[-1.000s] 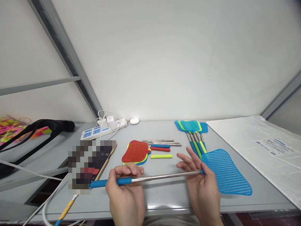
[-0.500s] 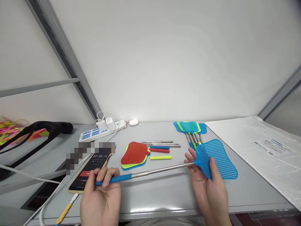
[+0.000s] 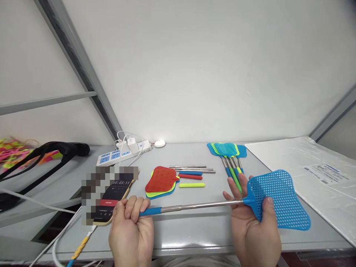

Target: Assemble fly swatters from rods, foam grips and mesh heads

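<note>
My left hand [image 3: 132, 226] is wrapped around the blue grip of a telescopic fly swatter [image 3: 198, 205], hiding the grip's end. The swatter's metal rod lies nearly level above the front of the shelf. At its other end, my right hand [image 3: 253, 222] holds the blue mesh head, with the thumb on the mesh and the fingers spread behind. Beyond, a red swatter head [image 3: 160, 179] lies on top of yellow and blue ones. Beside them are metal rods [image 3: 191, 168] and loose sleeves in blue [image 3: 190, 173], red [image 3: 190, 177] and yellow [image 3: 191, 185].
Assembled swatters [image 3: 226, 149] lie stacked at the back right, next to a white package [image 3: 308, 167]. On the left are a phone [image 3: 118, 193] with a cable, a power strip [image 3: 119, 154] and a black strap-like frame [image 3: 63, 150]. The grey shelf edge [image 3: 191, 252] runs along the front.
Both hands have shifted right with the swatter, and its head is farther right and a little lower. My left fingers are closed more fully around the grip. The view has shifted slightly.
</note>
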Tool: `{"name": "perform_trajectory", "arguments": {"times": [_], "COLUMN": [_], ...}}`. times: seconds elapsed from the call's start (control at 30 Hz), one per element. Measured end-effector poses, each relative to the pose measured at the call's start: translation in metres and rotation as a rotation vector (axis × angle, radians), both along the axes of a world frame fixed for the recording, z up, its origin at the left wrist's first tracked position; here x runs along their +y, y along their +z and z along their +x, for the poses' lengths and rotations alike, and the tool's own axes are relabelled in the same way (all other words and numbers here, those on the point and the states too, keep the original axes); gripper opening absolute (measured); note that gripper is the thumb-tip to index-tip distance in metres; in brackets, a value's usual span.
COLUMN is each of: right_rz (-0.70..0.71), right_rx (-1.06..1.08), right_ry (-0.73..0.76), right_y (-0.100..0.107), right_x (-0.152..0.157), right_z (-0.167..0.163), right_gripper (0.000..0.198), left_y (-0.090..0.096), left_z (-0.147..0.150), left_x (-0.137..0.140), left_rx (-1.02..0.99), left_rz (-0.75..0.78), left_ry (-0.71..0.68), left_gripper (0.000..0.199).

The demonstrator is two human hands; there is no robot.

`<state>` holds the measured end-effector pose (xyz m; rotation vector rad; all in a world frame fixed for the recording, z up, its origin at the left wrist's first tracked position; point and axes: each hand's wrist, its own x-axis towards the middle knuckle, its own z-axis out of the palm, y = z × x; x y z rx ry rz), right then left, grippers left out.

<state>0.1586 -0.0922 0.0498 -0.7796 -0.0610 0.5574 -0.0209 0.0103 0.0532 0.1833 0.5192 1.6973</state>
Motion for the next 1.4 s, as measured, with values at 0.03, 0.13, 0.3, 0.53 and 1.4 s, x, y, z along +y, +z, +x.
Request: {"name": "perform_trajectory", "arguments": {"times": [0.03,0.13,0.3,0.53,1.4], "right_rz": [-0.006,-0.018,0.009,0.065,0.015], "right_rx": [0.002,-0.001,-0.038,0.045,-0.649], "right_ry": [-0.01,-0.028,0.193,0.206,0.543], "right_y": [0.001,-0.002,-0.023,-0.022,-0.045], "right_x": [0.0,0.0,0.0,0.002,-0.006], "right_z": [0.0,-0.002,-0.024,-0.032,0.033], "right_gripper": [0.041,0.045,0.051,0.045,0.015], "left_y": [0.001,0.007,0.015,0.029,-0.011], "left_z": [0.0,0.002,0.029,0.06,0.009], "left_x": [-0.001,-0.008,-0.033,-0.058,-0.032], "left_rx": [-0.001,0.007,0.07,0.129,1.717], "left_rz": [0.002,0.021,-0.029,0.008,1.003], "left_ry": [0.008,0.034,-0.032,-0.003,-0.223], "left_gripper": [0.031,0.03,0.027,0.024,0.015]}}
